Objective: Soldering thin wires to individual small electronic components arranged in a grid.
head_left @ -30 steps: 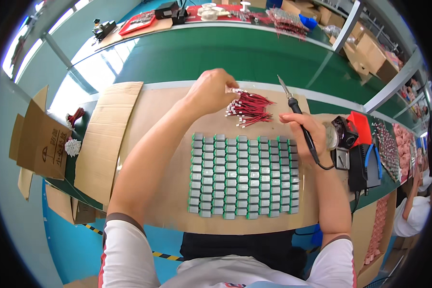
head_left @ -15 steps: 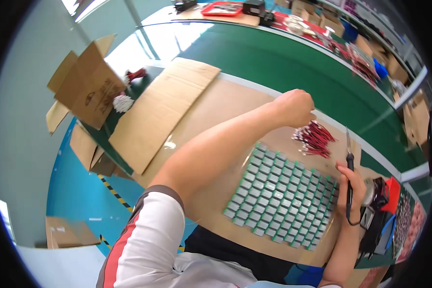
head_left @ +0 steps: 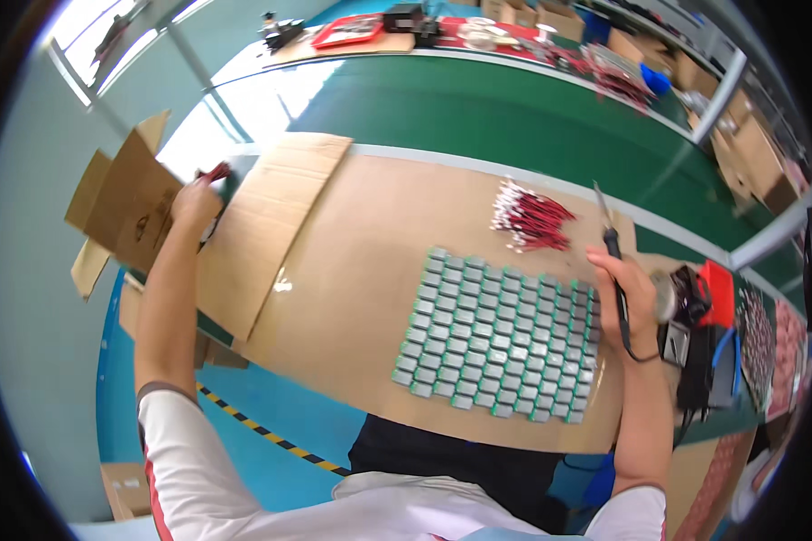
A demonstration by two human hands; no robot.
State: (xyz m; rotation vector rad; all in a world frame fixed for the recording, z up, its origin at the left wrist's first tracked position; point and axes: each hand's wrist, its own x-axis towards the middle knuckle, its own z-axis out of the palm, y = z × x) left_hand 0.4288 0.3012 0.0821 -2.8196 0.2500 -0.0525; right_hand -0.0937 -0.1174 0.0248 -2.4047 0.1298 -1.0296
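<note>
My right hand (head_left: 634, 298) is wrapped round a black soldering iron (head_left: 615, 261), its metal tip pointing up and away. Beside that hand lies a slab of grey, green-edged modules (head_left: 496, 338) in staggered rows on the brown-covered table. Beyond the slab rests a pile of red wires with white ends (head_left: 532, 216). Far to the left, my left hand (head_left: 196, 206) reaches in beside an open cardboard box (head_left: 122, 203). Its fingers are at a bundle of red wires (head_left: 215, 171); whether they grip it is not clear.
A flat cardboard sheet (head_left: 266, 216) lies on the table's left part. At the right stand a red holder (head_left: 717, 293) and a blue-handled tool (head_left: 724, 347). A green bench surface (head_left: 478, 113) runs beyond, with a red tray (head_left: 347, 30) at its far side.
My left hand has swung from above the red wire pile to the bundle by the box at the far left. My right hand still holds the soldering iron. The view has shifted.
</note>
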